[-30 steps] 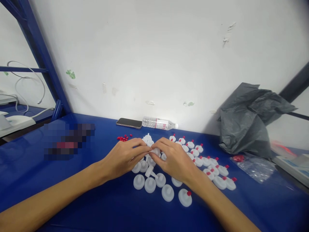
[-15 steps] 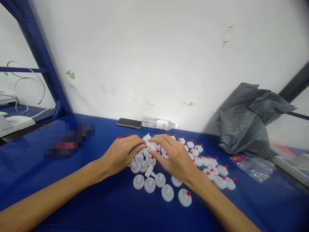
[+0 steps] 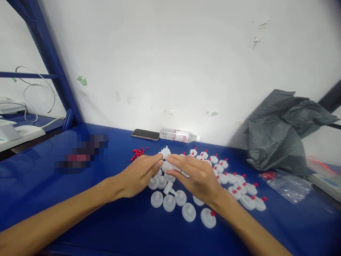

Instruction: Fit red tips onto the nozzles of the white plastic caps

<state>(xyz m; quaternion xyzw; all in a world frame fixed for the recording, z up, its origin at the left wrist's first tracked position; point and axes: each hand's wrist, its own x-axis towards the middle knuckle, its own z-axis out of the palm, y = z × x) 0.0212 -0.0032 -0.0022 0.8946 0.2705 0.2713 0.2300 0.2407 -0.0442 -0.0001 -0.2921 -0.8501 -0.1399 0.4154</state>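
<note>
My right hand holds a white round plastic disc between thumb and fingers, above the spread of similar pieces. Pressed up to the disc's left side are the pinched thumb and fingertips of my left hand. The small red cap seen in that pinch a moment ago is now hidden by the fingers. Bare white discs with short nozzles lie under and in front of my hands. On the right are several discs with red caps on their nozzles. Loose red caps form a small pile beyond my left hand.
Against the wall lie a phone and a clear plastic bottle on its side. A dark grey plastic bag and a clear bag with red bits are at the right. A blue frame post rises at the left.
My left hand has turned and closed in at the disc, covering the red cap. The loose red caps show more fully. The view has shifted slightly left.
</note>
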